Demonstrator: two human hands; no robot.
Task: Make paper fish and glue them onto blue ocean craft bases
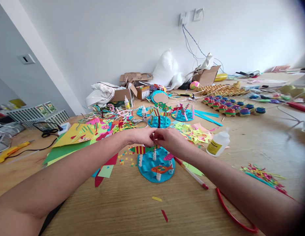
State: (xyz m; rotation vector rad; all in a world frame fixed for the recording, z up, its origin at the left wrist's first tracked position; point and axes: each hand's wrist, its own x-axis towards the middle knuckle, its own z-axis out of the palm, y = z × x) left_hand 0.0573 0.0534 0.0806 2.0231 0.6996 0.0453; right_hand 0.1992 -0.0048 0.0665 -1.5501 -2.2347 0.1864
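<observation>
My left hand (pixel 144 135) and my right hand (pixel 169 139) meet above a round blue paper base (pixel 145 174). Both sets of fingers are pinched together, and what lies between them is mostly hidden. A dark fuzzy stem (pixel 159 122) shows just above the fingertips; whether they grip it I cannot tell. On the base stand short white fuzzy posts (pixel 140 160) with paper fish: an orange fish (pixel 161 169), a pink fish (pixel 168 157) and a striped fish (pixel 139 150). The back of the base is partly covered by my hands.
Similar blue bases (pixel 189 115) stand behind. A glue bottle (pixel 217 143) and a red-ended pen (pixel 192 173) lie right; coloured paper sheets (pixel 61 151) and scraps (pixel 196 132) spread around. Painted egg cartons (pixel 231 105) are farther right, with a yellow glue gun (pixel 12 151) left.
</observation>
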